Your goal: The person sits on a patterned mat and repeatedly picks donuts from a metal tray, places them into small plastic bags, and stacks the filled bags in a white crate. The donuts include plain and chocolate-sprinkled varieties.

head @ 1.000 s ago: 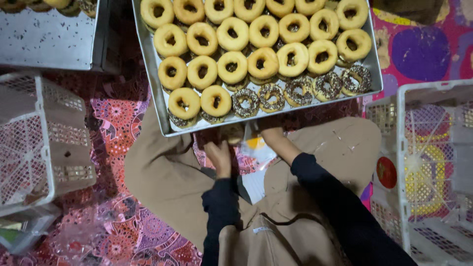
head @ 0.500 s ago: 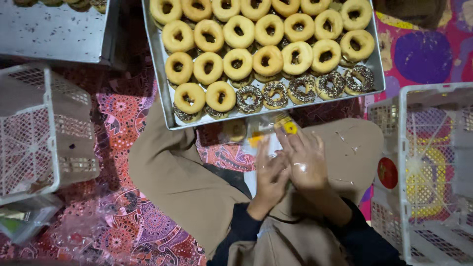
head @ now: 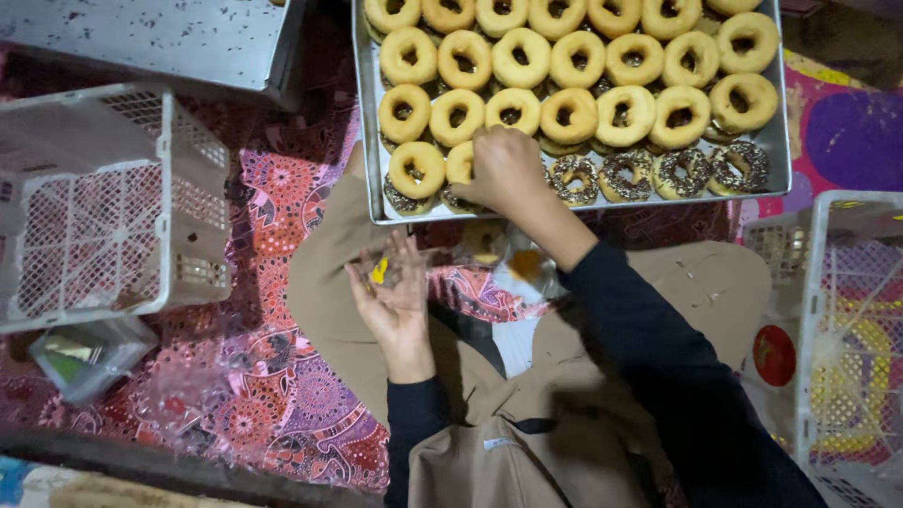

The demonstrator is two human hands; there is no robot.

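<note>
A metal tray (head: 370, 132) lies in front of my knees, filled with rows of plain ring donuts (head: 569, 115). Its near row has several chocolate-sprinkled donuts (head: 623, 175). My right hand (head: 506, 172) reaches onto the tray's near left part, fingers closed on a plain donut (head: 459, 166). Over my lap, my left hand (head: 396, 293) is palm up and holds a clear plastic bag (head: 380, 272) with a yellow sticker. A bagged donut (head: 485, 241) lies just below the tray edge on my lap.
White plastic mesh baskets stand at the left (head: 103, 207) and at the right (head: 851, 320). A second metal tray (head: 160, 38) sits at the top left. Loose clear bags (head: 183, 395) and a small clear box (head: 89, 357) lie on the red patterned cloth (head: 282, 188).
Both hands were together over my lap half a second ago. My right hand has since gone forward onto the tray and closed on a donut, while the left stayed with the bag.
</note>
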